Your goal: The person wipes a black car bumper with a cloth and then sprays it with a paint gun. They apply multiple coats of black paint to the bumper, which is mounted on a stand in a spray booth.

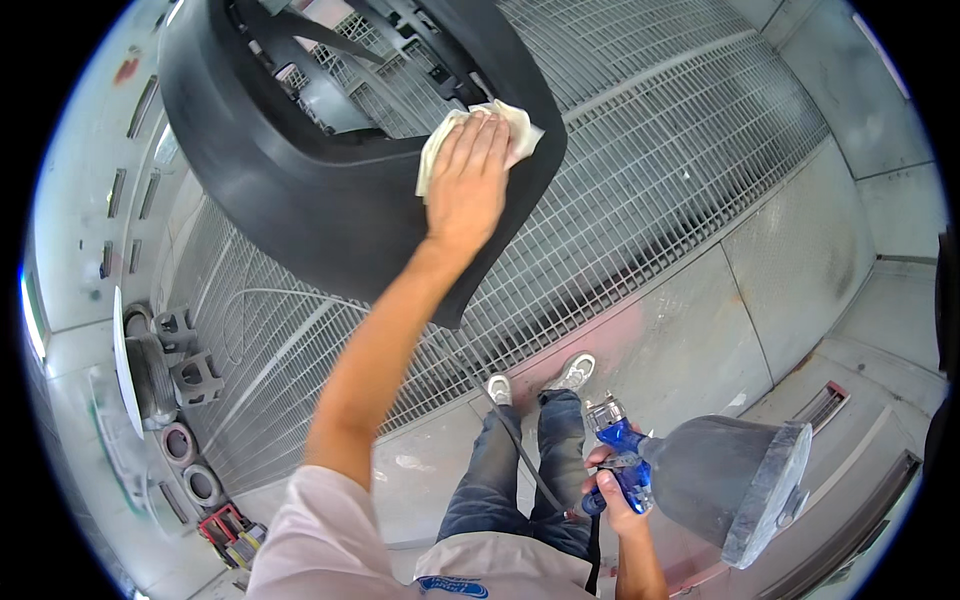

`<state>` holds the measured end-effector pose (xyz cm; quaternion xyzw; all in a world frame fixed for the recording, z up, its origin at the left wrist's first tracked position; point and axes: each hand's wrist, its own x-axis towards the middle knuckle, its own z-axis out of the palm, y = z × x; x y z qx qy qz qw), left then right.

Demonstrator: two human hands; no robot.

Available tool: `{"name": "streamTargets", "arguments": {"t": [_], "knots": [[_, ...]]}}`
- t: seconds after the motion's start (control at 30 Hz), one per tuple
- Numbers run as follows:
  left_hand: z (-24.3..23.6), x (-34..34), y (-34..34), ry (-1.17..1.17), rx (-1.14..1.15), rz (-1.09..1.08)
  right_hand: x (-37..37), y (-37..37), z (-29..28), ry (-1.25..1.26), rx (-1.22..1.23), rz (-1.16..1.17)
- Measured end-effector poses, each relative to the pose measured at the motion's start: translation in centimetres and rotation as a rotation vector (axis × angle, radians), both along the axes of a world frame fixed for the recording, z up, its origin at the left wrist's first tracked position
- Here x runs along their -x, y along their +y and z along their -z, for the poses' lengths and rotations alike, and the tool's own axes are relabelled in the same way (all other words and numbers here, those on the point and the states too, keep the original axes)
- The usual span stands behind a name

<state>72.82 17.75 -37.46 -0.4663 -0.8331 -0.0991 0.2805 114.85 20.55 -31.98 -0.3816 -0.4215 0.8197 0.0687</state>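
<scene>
A pale yellow cloth [520,128] lies pressed against the black car bumper [340,215], near its right end. My left hand [468,185] is laid over the cloth, fingers closed against it, with the arm stretched out far ahead. Low on the right, my right hand [615,492] grips a blue spray gun [622,440] by its handle. The gun carries a large grey cup [705,475] with a dusty lid, and it is held away from the bumper. From the bottom of its handle an air hose [525,455] runs off past my legs toward the grating.
Metal floor grating [650,190] spreads under and around the bumper. My shoes stand on a solid grey floor strip [690,330] along its near edge. At the left wall are grey step stools [198,380], several rolls of tape [180,445] and a red object [228,525].
</scene>
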Motion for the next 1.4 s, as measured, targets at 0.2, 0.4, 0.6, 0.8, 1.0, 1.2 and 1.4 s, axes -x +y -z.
{"name": "streamTargets", "arguments": {"t": [0.2,0.4,0.6,0.8,1.0,1.2,1.4], "knots": [[2.7,1.0,-13.0,-0.253,0.763,0.568,-1.7,-1.4,2.1,0.0,0.073,0.094],[4.6,0.0,-18.4,0.197,1.26,0.846,-2.5,-4.8,3.4,-0.001,0.146,0.165],[9.4,-3.4,-11.5,0.123,0.919,0.623,-2.1,-9.7,3.4,-0.033,0.093,0.156],[18.6,-4.8,-20.6,0.324,1.103,0.863,-2.5,-15.8,3.2,-0.062,0.043,0.151],[21.1,-4.0,-24.9,0.452,1.259,1.068,-2.2,-21.0,4.0,-0.056,0.001,0.171],[9.2,1.4,-26.3,0.273,1.095,0.986,-0.5,-24.6,3.1,-0.004,-0.065,0.113],[-6.9,6.4,-30.6,0.408,1.24,0.747,-1.6,-26.6,5.6,-0.083,0.154,0.036]]}}
